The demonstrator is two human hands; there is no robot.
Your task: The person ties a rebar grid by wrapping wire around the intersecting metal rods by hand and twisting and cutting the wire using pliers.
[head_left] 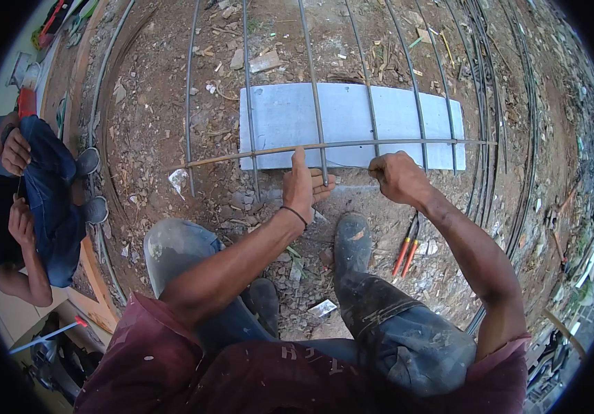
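Observation:
Several steel rods run lengthwise, with one steel cross rod [421, 141] lying over them near their close ends. My left hand [302, 188] is at the end of a lengthwise steel rod [315, 103], its thumb up against the cross rod and its fingers curled beneath the rod end. Just to the right, my right hand [400, 179] is closed in a pinch at a thin wire [352, 167] that reaches toward that crossing. Under the rods lies a pale blue-white board [283, 117].
Pincers with red handles [405, 257] lie by my right boot [353, 241]. More long rods [528, 138] lie at the right on rubble-strewn soil. At the left, another person [48, 186] sits beside a wooden beam [79, 83], both hands at a thin item.

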